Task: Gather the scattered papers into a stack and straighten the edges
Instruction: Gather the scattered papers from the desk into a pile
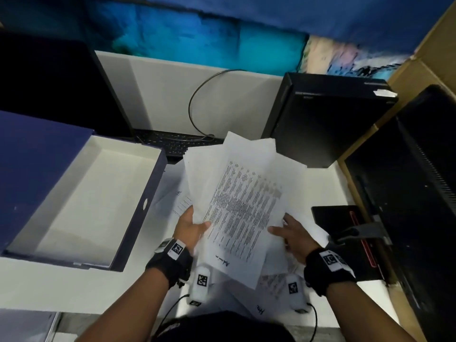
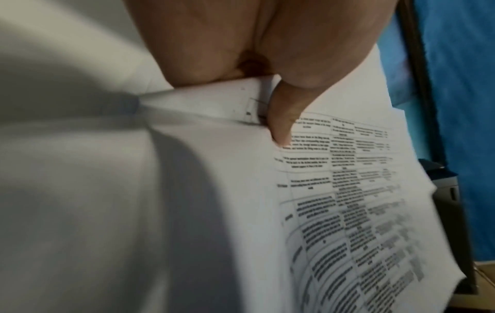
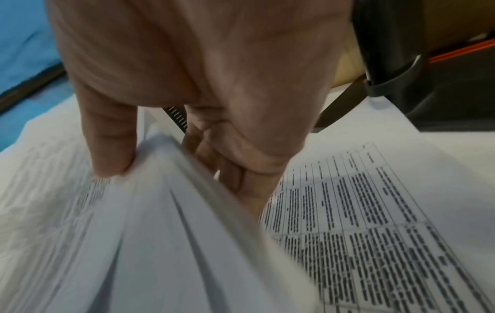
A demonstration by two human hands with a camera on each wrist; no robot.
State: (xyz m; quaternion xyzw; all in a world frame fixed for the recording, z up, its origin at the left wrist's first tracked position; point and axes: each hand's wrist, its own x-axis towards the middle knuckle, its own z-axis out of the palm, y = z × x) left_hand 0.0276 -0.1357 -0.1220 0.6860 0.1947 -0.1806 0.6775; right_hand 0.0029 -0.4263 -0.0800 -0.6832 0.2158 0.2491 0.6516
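The left hand (image 1: 190, 228) and right hand (image 1: 292, 234) each keep a closed grip on the uneven papers (image 1: 244, 203) above the table (image 1: 74, 290).

To your left on the white bench (image 1: 74, 287) sits an open navy box (image 1: 81, 193). Ahead lie a black keyboard (image 1: 177, 143) and looped cable (image 1: 197, 104); a black computer case (image 1: 328, 119) stands right.

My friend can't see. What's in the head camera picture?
Two hands, left hand and right hand, hold a messy bundle of printed papers above a white desk. An open blue box lies to the left, more sheets underneath.
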